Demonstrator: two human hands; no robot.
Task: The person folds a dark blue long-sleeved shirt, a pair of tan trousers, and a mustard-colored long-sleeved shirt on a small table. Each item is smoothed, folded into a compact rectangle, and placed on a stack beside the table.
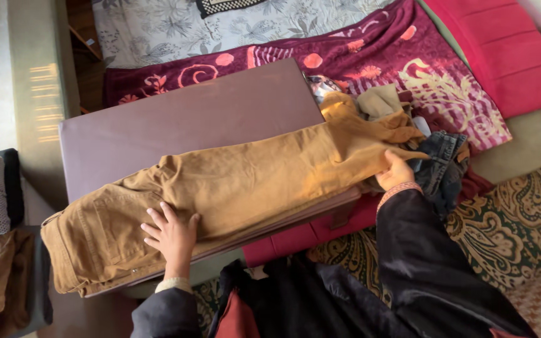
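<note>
Nearest the camera, dark sleeves with pale patterned cuffs are seen, above a heap of black cloth [308, 300].

The left hand [171, 236] is laid flat, palm down, fingers spread, on the seat end of a pair of tan trousers [220, 194]. The right hand [396, 171] is closed in a pinch on the fabric at the leg end, thumb on top, fingers tucked beneath the cloth.

The trousers are spread lengthwise across a flat mauve board [189, 122], waistband at the left, legs running up to the right. The legs are folded one over the other. The cloth is a mustard-tan, heavy-looking weave, creased, with stitched seams and a pocket edge visible near the waistband. The hems are bunched at the right, past the board's edge.

Just beyond the right hand, a rumpled pile of clothes [439, 159] is noted: dark denim, a beige piece, a maroon piece.

Under the board's near edge, a red cushion [295, 241] is partly shown. Farther back, a maroon blanket [402, 62] with pale floral figures is spread, and behind it a grey floral sheet [176, 25]. At the far right a red cushion back [502, 50] is seen.
</note>
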